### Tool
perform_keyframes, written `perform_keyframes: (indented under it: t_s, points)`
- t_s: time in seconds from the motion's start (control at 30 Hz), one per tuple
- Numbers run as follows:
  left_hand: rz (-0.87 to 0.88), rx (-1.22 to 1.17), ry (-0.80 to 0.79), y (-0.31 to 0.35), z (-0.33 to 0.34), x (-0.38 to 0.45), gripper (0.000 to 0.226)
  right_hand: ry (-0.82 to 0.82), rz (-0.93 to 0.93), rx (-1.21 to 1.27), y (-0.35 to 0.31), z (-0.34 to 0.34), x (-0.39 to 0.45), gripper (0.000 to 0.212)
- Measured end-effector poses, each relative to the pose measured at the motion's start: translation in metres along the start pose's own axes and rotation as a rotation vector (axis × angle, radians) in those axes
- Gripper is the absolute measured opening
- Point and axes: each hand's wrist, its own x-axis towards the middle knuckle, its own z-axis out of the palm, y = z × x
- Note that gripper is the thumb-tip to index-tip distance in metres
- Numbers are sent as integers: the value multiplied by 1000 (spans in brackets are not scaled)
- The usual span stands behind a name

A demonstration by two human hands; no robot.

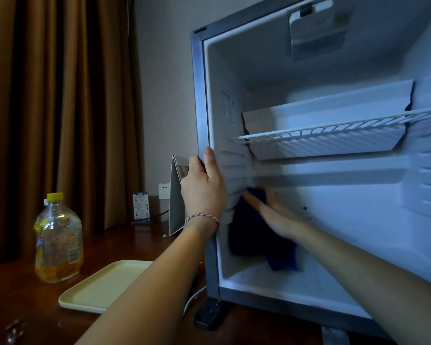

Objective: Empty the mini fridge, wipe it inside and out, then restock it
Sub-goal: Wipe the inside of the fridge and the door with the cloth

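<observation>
My right hand (274,215) is inside the mini fridge (334,195), fingers straight, palm pressing a dark blue cloth (254,240) flat against the lower left inner wall, just below the shelf rails. The cloth hangs down the wall, long axis near vertical, bottom edge reaching the fridge floor. My left hand (204,185) grips the fridge's left front frame, thumb inside, fingers wrapped outside, bracing it. The right hand is the one on the cloth; I judge the wipe runs along that wall, with the wire shelf (334,131) above still to do. The cavity looks emptied. On the desk to the left sit a yellow-capped bottle (57,240), label unreadable, a cream tray (105,285), and a small card (140,205) with print too small to read.
</observation>
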Motion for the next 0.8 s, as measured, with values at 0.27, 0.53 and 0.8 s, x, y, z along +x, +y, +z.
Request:
perform_keyframes:
  t_s: [0.27,0.53,0.8]
  points:
    - [-27,10,-12,5,-3,-2,46,-244,-85,-200,8,9,-44,116]
    - [-50,24,-36,10,-7,-5,49,58,-260,3,-9,17,-65,36]
    - [-58,-122,-128,6,-12,0,53,639,-540,118,-105,-23,-66,36]
